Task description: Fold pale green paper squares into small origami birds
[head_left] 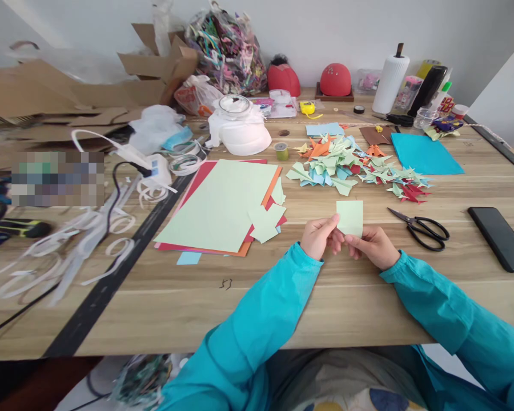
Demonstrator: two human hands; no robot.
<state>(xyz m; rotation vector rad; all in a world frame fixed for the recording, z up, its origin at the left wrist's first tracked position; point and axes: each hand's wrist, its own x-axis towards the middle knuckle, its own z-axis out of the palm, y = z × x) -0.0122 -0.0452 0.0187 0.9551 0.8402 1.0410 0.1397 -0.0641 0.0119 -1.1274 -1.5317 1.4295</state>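
Observation:
I hold a small pale green paper square (350, 217) upright above the wooden table (188, 302). My left hand (321, 236) pinches its lower left edge. My right hand (372, 245) grips its lower right edge from below. Both sleeves are teal. Just beyond the paper lies a heap of folded paper figures (346, 166) in green, blue, orange and red. To the left sits a stack of coloured paper sheets (220, 206) with a large pale green sheet on top and cut green scraps (265, 220) at its right edge.
Black scissors (422, 228) and a dark phone (499, 237) lie right of my hands. A blue sheet (424, 154) sits further back. White paper strips (89, 234), cardboard (68, 97), a paper towel roll (389, 83) and red domes (334, 80) crowd the left and rear.

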